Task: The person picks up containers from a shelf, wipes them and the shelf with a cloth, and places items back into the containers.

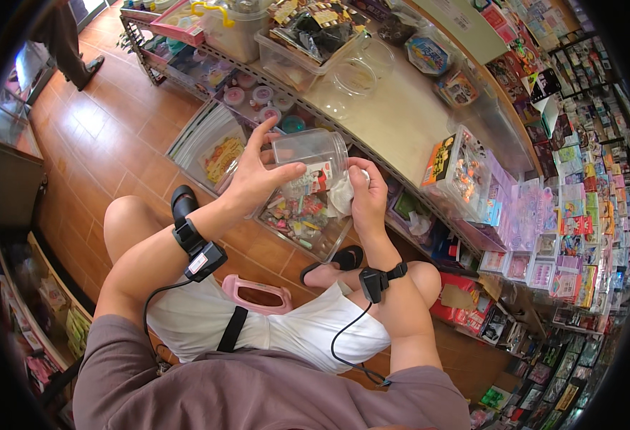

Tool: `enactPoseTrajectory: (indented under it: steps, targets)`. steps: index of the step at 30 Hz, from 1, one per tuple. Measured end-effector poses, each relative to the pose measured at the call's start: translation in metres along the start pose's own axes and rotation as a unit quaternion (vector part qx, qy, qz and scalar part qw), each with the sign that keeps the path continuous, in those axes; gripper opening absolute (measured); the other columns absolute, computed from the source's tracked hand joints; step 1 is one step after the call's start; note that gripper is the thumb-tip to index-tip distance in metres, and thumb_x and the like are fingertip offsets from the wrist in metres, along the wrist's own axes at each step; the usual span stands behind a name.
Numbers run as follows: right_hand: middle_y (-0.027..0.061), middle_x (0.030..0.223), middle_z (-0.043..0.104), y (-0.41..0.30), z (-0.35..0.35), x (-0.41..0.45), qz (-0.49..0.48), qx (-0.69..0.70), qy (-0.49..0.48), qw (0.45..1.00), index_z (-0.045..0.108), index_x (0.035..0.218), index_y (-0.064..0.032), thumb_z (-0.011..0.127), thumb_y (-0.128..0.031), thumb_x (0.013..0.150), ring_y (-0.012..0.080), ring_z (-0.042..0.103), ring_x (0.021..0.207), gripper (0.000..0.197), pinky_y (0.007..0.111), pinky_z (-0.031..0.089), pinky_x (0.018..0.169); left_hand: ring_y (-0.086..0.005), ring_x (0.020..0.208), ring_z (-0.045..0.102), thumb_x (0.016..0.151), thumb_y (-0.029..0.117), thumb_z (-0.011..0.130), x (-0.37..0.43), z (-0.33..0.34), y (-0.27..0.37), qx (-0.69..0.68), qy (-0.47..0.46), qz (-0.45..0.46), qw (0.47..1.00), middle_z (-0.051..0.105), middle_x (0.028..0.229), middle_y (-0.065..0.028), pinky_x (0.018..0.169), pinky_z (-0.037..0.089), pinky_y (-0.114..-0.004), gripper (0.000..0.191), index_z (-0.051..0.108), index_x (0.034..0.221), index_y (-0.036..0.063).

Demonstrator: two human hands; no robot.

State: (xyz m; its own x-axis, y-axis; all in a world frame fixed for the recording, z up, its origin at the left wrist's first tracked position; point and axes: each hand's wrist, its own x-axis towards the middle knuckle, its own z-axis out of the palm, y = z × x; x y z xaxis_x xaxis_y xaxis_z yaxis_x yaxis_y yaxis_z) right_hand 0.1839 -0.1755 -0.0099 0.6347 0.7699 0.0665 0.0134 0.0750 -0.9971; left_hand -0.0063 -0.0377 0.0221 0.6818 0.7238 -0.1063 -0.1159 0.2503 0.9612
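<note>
A clear plastic jar point(309, 148) is tilted on its side in front of me, between my hands. My left hand point(258, 166) is spread around its left end, thumb in front; whether it bears the jar's weight is unclear. My right hand point(369, 196) grips a crumpled white cloth or tissue point(341, 196) at the jar's right rim. Below the jar stands a clear plastic bin point(320, 247) of small, colourful wrapped items. A printed card point(315, 178) shows just under the jar.
A shelf point(395, 118) bears clear round lids point(355, 77), a tub of packaged goods point(315, 48) and a clear box point(457, 172). Beside my left knee stands another clear bin point(213, 145). A pink plastic stool point(258, 295) lies under me. Another person's leg point(67, 43) is at upper left.
</note>
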Motion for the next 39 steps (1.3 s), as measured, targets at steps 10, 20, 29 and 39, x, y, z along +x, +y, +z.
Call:
enactPoseTrajectory:
  steps: [10,20,29,39]
  targets:
    - [0.006,0.101,0.072,-0.034,0.003,-0.004,-0.027,-0.03,-0.065,0.997,0.071,0.093,0.0006,0.087,-0.009,0.079,0.012,0.064,0.091,0.023,0.028,0.05,0.084,-0.0354,0.135,0.048,0.087,0.027,0.081,-0.001,-0.004,-0.018,0.029,-0.042,0.054,0.997,0.03,0.155,-0.0224,0.105,0.048,-0.042,0.1,0.016,0.159,0.0041]
    - [0.0141,0.103,0.069,-0.087,-0.044,0.036,-0.293,-0.372,0.159,0.866,0.065,0.087,0.0025,0.088,-0.017,0.076,0.0267,0.066,0.096,0.032,0.036,0.051,0.087,-0.0201,0.093,0.068,0.096,0.034,0.068,0.002,-0.004,0.002,0.131,-0.03,0.061,0.989,0.068,0.117,-0.0182,0.082,0.053,-0.034,0.066,0.045,0.144,-0.0037]
    - [0.0156,0.106,0.064,-0.094,-0.081,0.123,-0.288,-0.563,0.04,0.773,0.068,0.092,-0.0001,0.088,-0.024,0.072,0.0342,0.063,0.096,0.037,0.04,0.051,0.083,-0.0223,0.085,0.071,0.087,0.021,0.068,0.002,0.009,0.018,0.174,-0.073,0.057,0.98,0.071,0.108,-0.0135,0.078,0.055,-0.037,0.041,0.063,0.121,-0.0023]
    - [0.0152,0.108,0.062,-0.072,-0.075,0.151,-0.295,-0.538,-0.009,0.79,0.069,0.097,-0.0027,0.085,-0.02,0.074,0.0332,0.063,0.101,0.033,0.041,0.051,0.088,-0.0168,0.08,0.068,0.089,0.017,0.065,0.02,0.011,0.009,0.191,-0.068,0.093,0.975,0.072,0.098,-0.0109,0.073,0.054,-0.033,0.036,0.064,0.118,-0.0036]
